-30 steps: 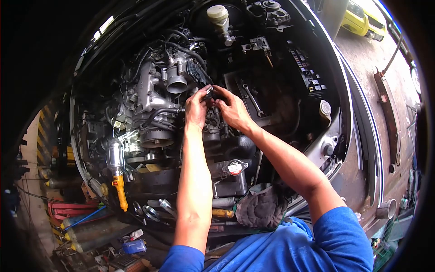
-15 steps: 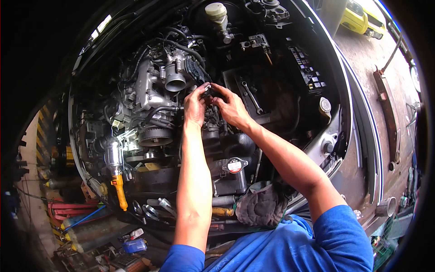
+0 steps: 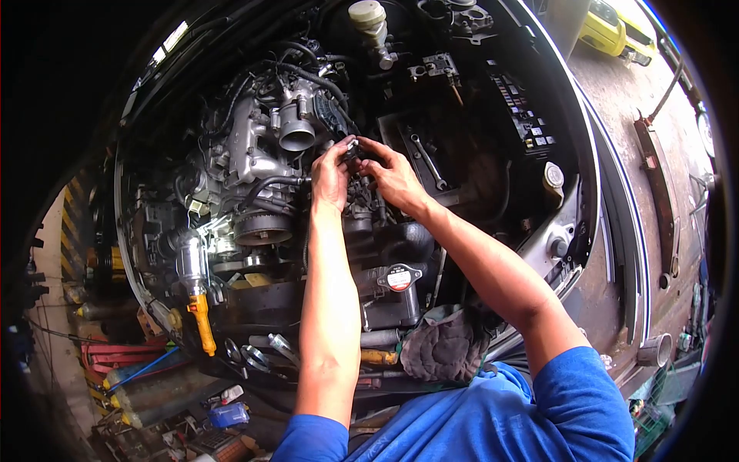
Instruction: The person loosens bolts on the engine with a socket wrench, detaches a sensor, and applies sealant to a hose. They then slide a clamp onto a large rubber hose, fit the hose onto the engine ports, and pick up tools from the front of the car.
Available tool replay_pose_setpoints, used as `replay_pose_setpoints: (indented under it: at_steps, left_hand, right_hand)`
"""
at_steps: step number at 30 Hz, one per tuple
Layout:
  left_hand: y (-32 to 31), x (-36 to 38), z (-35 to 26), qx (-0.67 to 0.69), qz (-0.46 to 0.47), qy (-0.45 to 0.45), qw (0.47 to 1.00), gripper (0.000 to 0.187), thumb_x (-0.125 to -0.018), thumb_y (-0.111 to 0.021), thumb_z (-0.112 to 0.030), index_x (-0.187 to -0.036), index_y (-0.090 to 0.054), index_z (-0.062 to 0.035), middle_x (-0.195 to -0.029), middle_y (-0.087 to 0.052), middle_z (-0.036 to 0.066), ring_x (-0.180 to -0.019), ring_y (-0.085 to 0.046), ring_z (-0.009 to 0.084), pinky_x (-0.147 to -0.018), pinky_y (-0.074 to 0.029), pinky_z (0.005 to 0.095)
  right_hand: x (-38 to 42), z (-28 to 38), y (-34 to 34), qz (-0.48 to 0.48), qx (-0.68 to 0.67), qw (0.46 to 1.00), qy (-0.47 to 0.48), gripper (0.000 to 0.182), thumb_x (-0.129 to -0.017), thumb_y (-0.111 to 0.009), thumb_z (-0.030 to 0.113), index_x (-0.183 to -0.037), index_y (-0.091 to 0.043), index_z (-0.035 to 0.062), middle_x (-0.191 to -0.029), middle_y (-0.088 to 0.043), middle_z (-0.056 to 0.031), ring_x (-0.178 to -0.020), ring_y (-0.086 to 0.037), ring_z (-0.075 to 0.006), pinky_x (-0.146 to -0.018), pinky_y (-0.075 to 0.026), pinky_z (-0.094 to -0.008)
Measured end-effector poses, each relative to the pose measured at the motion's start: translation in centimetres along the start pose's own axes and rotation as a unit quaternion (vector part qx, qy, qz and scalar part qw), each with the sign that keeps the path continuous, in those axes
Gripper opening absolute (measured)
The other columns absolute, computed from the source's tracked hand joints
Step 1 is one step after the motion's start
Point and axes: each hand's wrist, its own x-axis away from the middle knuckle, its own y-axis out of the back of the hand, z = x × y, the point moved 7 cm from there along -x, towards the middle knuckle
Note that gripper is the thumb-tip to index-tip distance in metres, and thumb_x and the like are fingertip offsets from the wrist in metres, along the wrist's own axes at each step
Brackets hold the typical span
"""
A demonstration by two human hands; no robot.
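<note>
Over the middle of the engine bay, my left hand (image 3: pixel 329 179) and my right hand (image 3: pixel 394 181) meet at the fingertips. Pinched between them is a small dark part (image 3: pixel 352 151) with a pale, shiny end; its kind I cannot tell. Just left of the fingers is the engine (image 3: pixel 250 142), with a round metal throttle opening (image 3: pixel 297 137) facing me. A black hose (image 3: pixel 269 187) runs close to my left wrist. Below my hands, the radiator cap (image 3: pixel 399 278) sits between my forearms.
A wrench (image 3: pixel 428 162) lies in the dark tray to the right. On the left stands a lit work lamp with a yellow handle (image 3: pixel 202 323). A grey rag (image 3: pixel 443 346) and several metal tools rest along the front edge. The fender (image 3: pixel 566 231) borders the right side.
Both hands stay at nearly the same spot, with only a slight shift of the fingers around the small dark part.
</note>
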Motion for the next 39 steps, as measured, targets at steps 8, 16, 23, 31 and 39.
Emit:
replay_pose_setpoints:
  at_steps: [8,16,23,31,39]
  left_hand:
    - [0.0,0.1,0.0,0.004,0.002,0.003,1.000,0.041,-0.096,-0.059,-0.018,-0.128,-0.065,0.0063,-0.106,-0.070,0.011,-0.080,-0.066,0.0179,-0.079,-0.055,0.0314]
    - [0.0,0.1,0.0,0.010,0.002,0.003,1.000,0.042,-0.095,-0.059,-0.019,-0.128,-0.065,0.0061,-0.107,-0.069,0.011,-0.081,-0.065,0.0193,-0.079,-0.055,0.0323]
    - [0.1,0.0,0.1,0.015,0.000,0.003,1.000,0.043,-0.094,-0.060,-0.020,-0.128,-0.065,0.0053,-0.108,-0.069,0.011,-0.082,-0.064,0.0200,-0.080,-0.056,0.0334]
    - [0.2,-0.3,0.3,0.023,0.004,0.006,1.000,0.042,-0.093,-0.059,-0.021,-0.127,-0.066,0.0034,-0.112,-0.069,0.011,-0.088,-0.063,0.0203,-0.085,-0.054,0.0347]
    - [0.0,-0.3,0.2,0.006,0.007,0.001,1.000,0.044,-0.096,-0.055,-0.022,-0.131,-0.062,0.0029,-0.123,-0.066,0.013,-0.097,-0.060,0.0219,-0.090,-0.051,0.0361]
  right_hand:
    - [-0.1,0.0,-0.2,0.011,-0.036,0.999,-0.006,0.050,-0.099,-0.056,0.012,-0.148,-0.052,0.0052,-0.124,-0.070,-0.0121,-0.099,-0.069,-0.0159,-0.077,-0.055,-0.0291]
    - [-0.3,-0.5,-0.2,0.015,-0.044,0.999,-0.010,0.048,-0.099,-0.056,0.011,-0.147,-0.054,0.0055,-0.120,-0.071,-0.0126,-0.097,-0.070,-0.0165,-0.076,-0.057,-0.0300]
    - [-0.2,-0.2,-0.1,0.004,0.022,1.000,0.013,0.048,-0.098,-0.058,0.009,-0.146,-0.055,0.0046,-0.133,-0.063,-0.0147,-0.105,-0.070,-0.0222,-0.084,-0.057,-0.0330]
    - [0.2,0.9,-0.2,-0.031,0.184,0.974,0.128,0.048,-0.096,-0.058,0.011,-0.144,-0.055,0.0039,-0.137,-0.060,-0.0197,-0.125,-0.060,-0.0382,-0.105,-0.049,-0.0414]
    - [1.1,2.0,-0.4,-0.044,0.314,0.938,0.139,0.050,-0.095,-0.058,0.011,-0.145,-0.053,0.0063,-0.135,-0.061,-0.0182,-0.122,-0.061,-0.0375,-0.099,-0.053,-0.0449]
